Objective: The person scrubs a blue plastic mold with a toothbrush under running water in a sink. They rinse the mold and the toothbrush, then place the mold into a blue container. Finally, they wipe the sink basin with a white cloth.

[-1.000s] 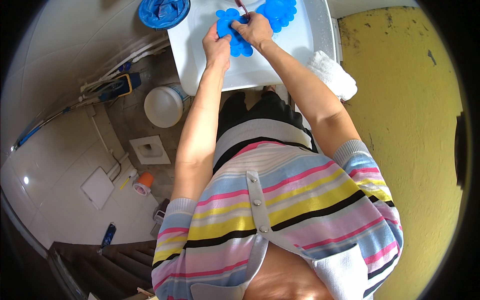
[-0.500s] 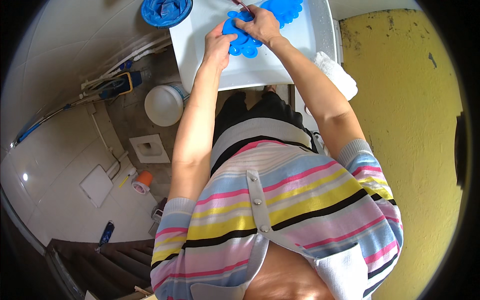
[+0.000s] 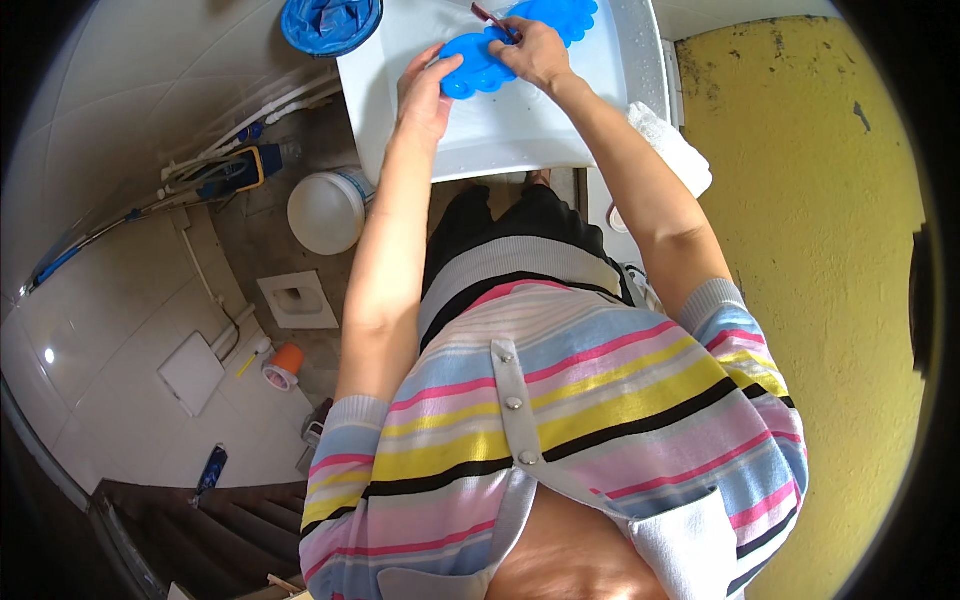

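Observation:
Above the white sink [image 3: 515, 150], my left hand [image 3: 425, 95] grips the left end of a blue tray-like piece [image 3: 470, 60] with rounded, cup-like lobes, thumb on top. My right hand [image 3: 537, 52] is closed round a slim dark-red handle [image 3: 490, 18], with its fingers against the right part of the blue piece. The handle's working end is hidden by the fingers. Just beyond my right hand is more blue material with a scalloped edge [image 3: 565, 18]; I cannot tell whether it joins the held piece.
A bin with a blue liner [image 3: 332, 22] stands at the sink's far left. Left of my legs are a white bucket [image 3: 326, 212] and a square floor drain [image 3: 298, 299]. A white towel [image 3: 670, 150] lies by the sink's right side, near a worn yellow surface [image 3: 800, 200].
The blue piece has tilted and moved slightly up and left, with its lower lobes now turned away from view. My right hand has shifted slightly right, and more of the dark-red handle shows.

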